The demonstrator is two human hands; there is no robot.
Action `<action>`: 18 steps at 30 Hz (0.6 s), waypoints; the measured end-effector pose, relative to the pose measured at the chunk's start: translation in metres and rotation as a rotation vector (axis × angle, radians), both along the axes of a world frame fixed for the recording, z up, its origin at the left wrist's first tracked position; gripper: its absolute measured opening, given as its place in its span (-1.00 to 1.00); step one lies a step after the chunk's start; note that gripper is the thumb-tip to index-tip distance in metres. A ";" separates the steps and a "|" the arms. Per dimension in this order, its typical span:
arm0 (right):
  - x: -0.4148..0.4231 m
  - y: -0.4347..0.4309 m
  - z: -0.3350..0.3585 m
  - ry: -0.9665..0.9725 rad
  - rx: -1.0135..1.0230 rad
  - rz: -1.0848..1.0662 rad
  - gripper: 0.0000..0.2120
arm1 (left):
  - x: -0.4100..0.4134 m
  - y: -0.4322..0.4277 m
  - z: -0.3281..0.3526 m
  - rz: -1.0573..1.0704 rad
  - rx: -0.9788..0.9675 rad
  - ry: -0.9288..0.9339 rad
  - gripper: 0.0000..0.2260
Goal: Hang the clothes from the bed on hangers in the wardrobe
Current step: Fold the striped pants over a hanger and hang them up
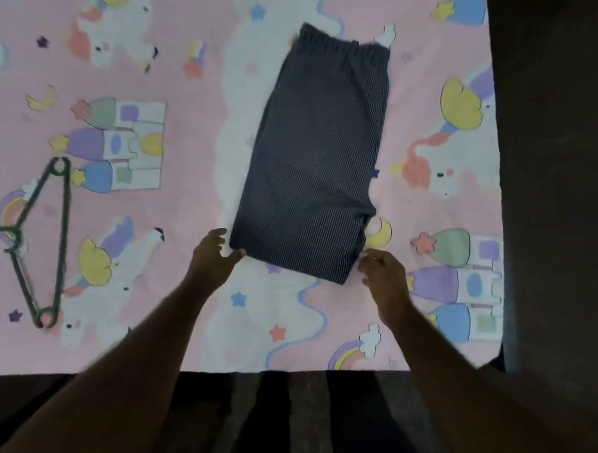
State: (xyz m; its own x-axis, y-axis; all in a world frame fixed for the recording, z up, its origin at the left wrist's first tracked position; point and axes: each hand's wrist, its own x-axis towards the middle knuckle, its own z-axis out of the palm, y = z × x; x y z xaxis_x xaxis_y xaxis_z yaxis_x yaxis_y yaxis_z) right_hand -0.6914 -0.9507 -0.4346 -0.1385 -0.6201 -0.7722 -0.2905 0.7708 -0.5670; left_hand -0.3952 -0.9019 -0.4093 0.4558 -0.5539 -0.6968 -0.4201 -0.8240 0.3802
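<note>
A folded pair of dark striped trousers [317, 157] lies flat on the pink patterned bed sheet [193, 196], waistband at the far end. My left hand [211, 255] is at the near left corner of the fold, thumb and fingers spread and touching the cloth edge. My right hand [383, 272] is at the near right corner, fingers loosely curled beside the fold; whether they pinch the cloth cannot be told. A dark green hanger [43, 237] lies on the sheet far to the left, away from both hands.
The bed's near edge runs across the bottom, with dark striped floor [299, 418] below it. A dark surface [556, 181] borders the bed on the right. The wardrobe is out of view.
</note>
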 end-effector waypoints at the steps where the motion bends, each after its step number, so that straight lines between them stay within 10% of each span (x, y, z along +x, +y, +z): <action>1: 0.003 0.008 0.001 -0.023 0.000 0.004 -0.93 | 0.003 0.002 -0.005 0.012 -0.030 0.004 -0.44; 7: 0.017 0.024 -0.009 0.035 -0.156 -0.039 -0.74 | 0.016 -0.003 -0.037 -0.149 -0.142 0.041 -0.78; 18: 0.023 -0.037 -0.026 0.350 -0.287 0.341 -0.61 | 0.028 -0.016 -0.064 -0.090 -0.113 0.158 -0.57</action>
